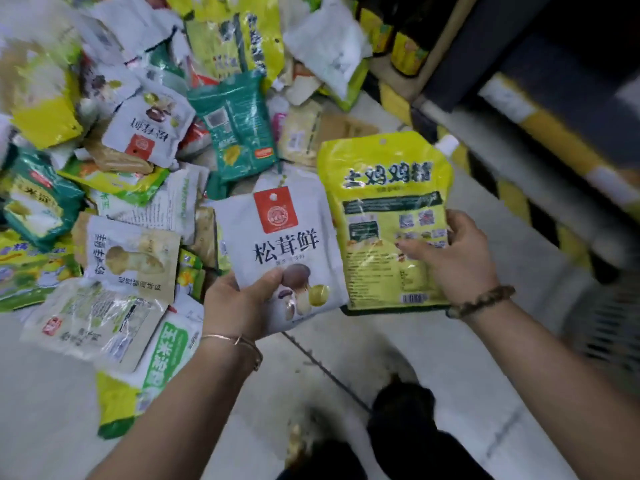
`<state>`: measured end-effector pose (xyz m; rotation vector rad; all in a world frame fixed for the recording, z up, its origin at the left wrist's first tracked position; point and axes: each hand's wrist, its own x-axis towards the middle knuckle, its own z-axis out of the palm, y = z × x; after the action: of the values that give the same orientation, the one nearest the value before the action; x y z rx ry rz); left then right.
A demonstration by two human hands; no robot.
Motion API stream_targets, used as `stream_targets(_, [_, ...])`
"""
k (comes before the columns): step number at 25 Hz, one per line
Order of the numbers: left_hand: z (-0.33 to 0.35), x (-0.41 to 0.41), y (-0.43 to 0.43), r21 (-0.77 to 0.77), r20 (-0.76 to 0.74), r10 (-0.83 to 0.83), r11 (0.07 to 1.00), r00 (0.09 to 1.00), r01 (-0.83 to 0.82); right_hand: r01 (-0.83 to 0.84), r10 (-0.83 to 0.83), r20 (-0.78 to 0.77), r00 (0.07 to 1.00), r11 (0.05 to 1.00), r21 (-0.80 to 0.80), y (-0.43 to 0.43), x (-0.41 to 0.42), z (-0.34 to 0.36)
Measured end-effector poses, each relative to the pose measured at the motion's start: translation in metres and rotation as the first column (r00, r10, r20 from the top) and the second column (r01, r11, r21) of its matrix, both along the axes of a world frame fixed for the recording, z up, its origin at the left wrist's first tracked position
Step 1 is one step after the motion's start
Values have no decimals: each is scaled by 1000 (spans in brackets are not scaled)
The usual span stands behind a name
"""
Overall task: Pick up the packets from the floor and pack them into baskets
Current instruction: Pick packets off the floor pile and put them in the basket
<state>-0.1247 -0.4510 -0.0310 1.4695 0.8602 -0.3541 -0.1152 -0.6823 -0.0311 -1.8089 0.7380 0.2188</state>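
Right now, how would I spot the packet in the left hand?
Find the big packet pile on the floor. At its near edge, the left hand holds a white mushroom packet. Unlike the yellow spouted pouch beside it, it has a red square up top.

The fingers of the left hand [239, 303] are hidden behind the white mushroom packet [277, 244]; only the thumb shows. Right of that packet, the yellow packet [388, 202] carries small print too blurred to read. Above and left of it, the pile [104, 98] smears and is cut off by the picture's edges.
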Motion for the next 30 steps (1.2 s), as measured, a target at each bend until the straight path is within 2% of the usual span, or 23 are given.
stream_targets(7, [180, -49, -111, -73, -140, -285, 958, 948, 277, 382, -395, -100, 913, 915, -127, -102, -157, 189])
stream_targets(12, [236, -111, -225, -148, -150, -386, 919, 910, 365, 601, -613, -86, 785, 788, -129, -185, -254, 241])
stream_targets(18, [217, -207, -390, -31, -147, -607, 792, 781, 609, 735, -750, -90, 655, 660, -155, -335, -370, 232])
stream_targets(20, [206, -238, -450, 8, -154, -670, 734, 726, 679, 728, -757, -85, 647, 647, -227, -394, -413, 230])
stream_targets(22, [197, -261, -508, 10, -90, -719, 692, 690, 722, 703, -754, -90, 651, 643, -304, -451, -447, 226])
stream_targets(25, [178, -280, -577, 38, -60, -780, 622, 624, 782, 715, -764, -100, 637, 634, -295, -514, -477, 206])
stream_targets(28, [158, -292, -623, 251, -177, -827, 486, 533, 837, 689, -745, -105, 659, 653, -315, -542, -483, 179])
stream_targets(30, [149, -304, -642, 348, -228, -805, 458, 548, 818, 659, -735, -115, 668, 656, -367, -549, -479, 167])
